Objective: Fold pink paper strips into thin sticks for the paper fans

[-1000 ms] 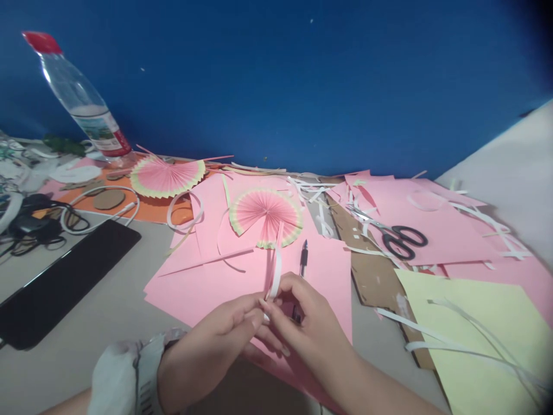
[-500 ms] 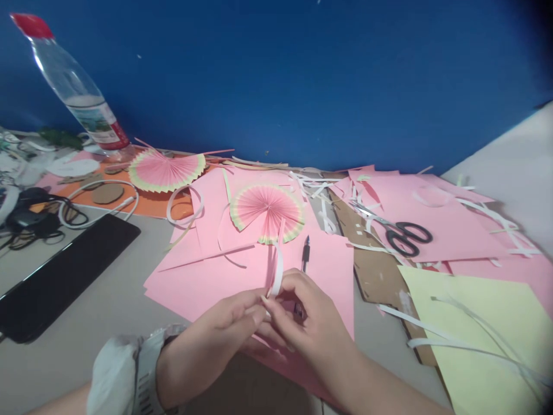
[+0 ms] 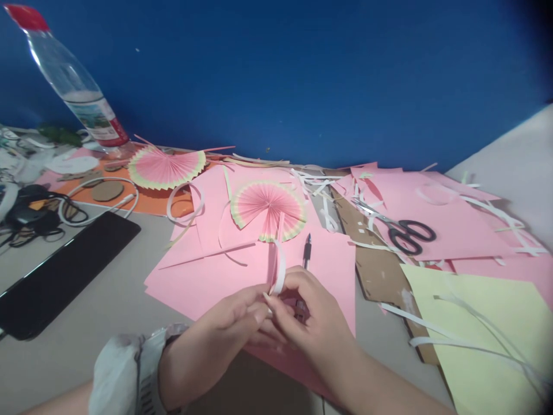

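My right hand (image 3: 317,317) is closed, with thumb and forefinger pinching the lower end of a curved white paper strip (image 3: 280,266). Against it, my left hand (image 3: 228,331) is closed too, its fingertips meeting the same strip; the exact grip is partly hidden. Just beyond the strip lies a pleated pink paper fan (image 3: 265,202) with a pale green rim and a gap at its lower left. A black pen (image 3: 307,253) lies beside my right hand, partly covered by it. Pink paper sheets (image 3: 190,291) spread out beneath both hands.
A second pleated fan (image 3: 166,167) and a tilted-looking bottle (image 3: 88,109) stand at back left. A black phone (image 3: 69,274) lies left. To the right are scissors (image 3: 408,233), cardboard (image 3: 375,271), white scraps and a yellow sheet (image 3: 484,311).
The view has shifted slightly. Both hands stay together at the white paper strip, with hardly any movement in the fingers.
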Demonstrator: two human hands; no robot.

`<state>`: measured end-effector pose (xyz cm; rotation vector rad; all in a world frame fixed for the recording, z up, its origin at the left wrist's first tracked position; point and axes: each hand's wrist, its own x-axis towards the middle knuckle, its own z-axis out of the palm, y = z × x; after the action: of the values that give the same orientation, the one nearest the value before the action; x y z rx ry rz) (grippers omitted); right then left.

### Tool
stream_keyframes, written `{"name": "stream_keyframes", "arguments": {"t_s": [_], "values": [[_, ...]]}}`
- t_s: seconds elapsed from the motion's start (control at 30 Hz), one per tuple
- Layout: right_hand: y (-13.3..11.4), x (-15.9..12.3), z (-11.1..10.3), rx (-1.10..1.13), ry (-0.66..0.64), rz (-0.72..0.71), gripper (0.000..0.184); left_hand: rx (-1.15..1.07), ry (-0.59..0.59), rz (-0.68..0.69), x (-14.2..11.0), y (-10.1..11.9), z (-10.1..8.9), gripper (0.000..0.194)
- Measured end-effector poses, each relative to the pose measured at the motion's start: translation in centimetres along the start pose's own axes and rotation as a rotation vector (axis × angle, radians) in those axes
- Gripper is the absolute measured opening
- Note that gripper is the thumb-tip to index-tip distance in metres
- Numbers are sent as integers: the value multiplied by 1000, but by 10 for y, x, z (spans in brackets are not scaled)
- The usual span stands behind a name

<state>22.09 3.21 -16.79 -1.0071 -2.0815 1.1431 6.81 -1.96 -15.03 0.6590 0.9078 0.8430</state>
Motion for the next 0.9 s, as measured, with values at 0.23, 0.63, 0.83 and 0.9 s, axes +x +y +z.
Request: {"name": "stream_keyframes", "arguments": {"t_s": [0.23, 0.63, 0.83, 0.9], "values": [[-4, 0, 0, 8, 33, 14, 15, -75, -35, 47, 1, -4, -1, 20], [-4, 0, 0, 2, 34, 33, 17, -97, -50, 73, 2, -4, -1, 22], [-5, -1, 1, 3, 29, 32, 16, -115, -81, 83, 2, -2, -1, 23], [-5, -1, 2, 1, 25, 28, 17, -93, -74, 92, 2, -3, 0, 21]]}}
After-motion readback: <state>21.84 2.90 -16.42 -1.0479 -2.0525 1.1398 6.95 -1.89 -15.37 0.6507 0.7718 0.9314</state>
